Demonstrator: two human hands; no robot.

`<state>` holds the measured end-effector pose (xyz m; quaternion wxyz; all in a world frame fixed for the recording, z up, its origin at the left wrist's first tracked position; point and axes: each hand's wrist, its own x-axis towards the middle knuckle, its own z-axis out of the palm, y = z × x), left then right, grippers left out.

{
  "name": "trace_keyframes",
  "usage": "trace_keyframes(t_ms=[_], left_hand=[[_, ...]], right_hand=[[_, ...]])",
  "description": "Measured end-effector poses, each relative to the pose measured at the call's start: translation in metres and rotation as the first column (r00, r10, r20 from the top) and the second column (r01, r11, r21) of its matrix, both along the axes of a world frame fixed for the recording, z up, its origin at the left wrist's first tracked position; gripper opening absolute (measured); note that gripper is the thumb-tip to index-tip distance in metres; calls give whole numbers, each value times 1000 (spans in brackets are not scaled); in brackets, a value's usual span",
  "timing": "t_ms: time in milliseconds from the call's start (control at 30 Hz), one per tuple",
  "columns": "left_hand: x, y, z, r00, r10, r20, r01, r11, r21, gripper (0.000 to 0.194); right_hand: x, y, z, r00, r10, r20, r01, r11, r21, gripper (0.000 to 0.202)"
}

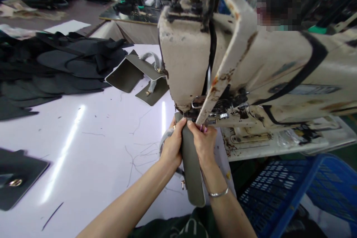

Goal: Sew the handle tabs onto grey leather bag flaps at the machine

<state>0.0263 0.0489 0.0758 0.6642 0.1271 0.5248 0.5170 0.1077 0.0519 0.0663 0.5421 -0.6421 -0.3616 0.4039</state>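
Observation:
An olive-grey panel point(192, 167) with rounded corners runs from beneath the sewing machine head point(186, 55) toward my body. My left hand point(173, 143) grips its left edge, thumb on top near the needle area. On the opposite edge my right hand point(204, 139) holds the panel, its thumb close to the other thumb. A wrapped grey strap point(164, 139) and a small metal clasp point(183, 184) show at the panel's left side. The needle itself is hidden behind the machine parts.
Similar olive panels with wrapped straps point(152, 91) lie behind left of my hands. Black pieces point(55, 63) are piled at far left, a dark flap point(19, 178) nearer. A blue basket point(295, 189) stands at right. Loose threads lie on the white table point(95, 171).

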Motion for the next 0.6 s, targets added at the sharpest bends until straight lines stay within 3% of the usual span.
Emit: trace_keyframes(t_ms=[133, 600], left_hand=[[-1, 8, -4, 1000, 12, -13, -12, 999, -41, 42], [-2, 19, -6, 999, 37, -9, -37, 997, 61, 41]], right_hand=[[0, 0, 1, 1000, -7, 16, 7, 1000, -9, 37], [11, -8, -15, 995, 89, 51, -91, 995, 36, 30]])
